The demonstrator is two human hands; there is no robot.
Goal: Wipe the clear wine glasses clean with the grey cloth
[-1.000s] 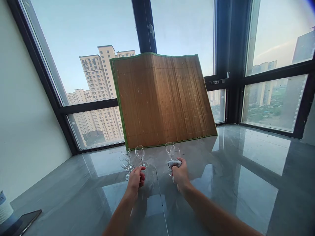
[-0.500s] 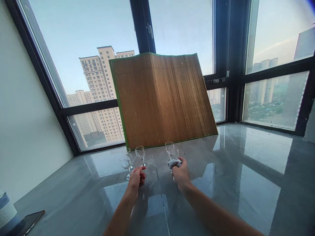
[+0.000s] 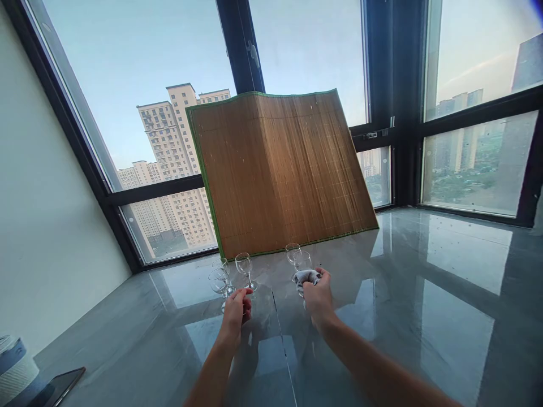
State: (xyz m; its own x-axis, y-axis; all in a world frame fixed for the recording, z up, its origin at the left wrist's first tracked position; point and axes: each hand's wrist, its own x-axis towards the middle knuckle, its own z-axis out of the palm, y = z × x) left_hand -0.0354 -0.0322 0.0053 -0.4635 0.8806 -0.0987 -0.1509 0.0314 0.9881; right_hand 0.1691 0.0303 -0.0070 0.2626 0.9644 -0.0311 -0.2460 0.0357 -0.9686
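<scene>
Several small clear stemmed glasses stand on a glossy grey surface (image 3: 424, 316). Three glasses (image 3: 220, 280) cluster at the left, with one (image 3: 243, 264) a little behind. Two more glasses (image 3: 297, 257) stand close together at the right. My left hand (image 3: 236, 312) rests on the surface just in front of the left cluster, fingers curled together; what they hold, if anything, is hidden. My right hand (image 3: 317, 294) is closed round a small white cloth (image 3: 306, 276), right in front of the right pair of glasses.
A bamboo mat (image 3: 280, 169) with green edging leans upright against the window behind the glasses. A dark phone (image 3: 63, 385) and a white and blue roll (image 3: 14, 367) lie at the near left. A white wall runs along the left; windows close off the back and right.
The view has tilted and shifted slightly. Both hands stay by the glasses; my right hand with the cloth has edged a little right and farther.
</scene>
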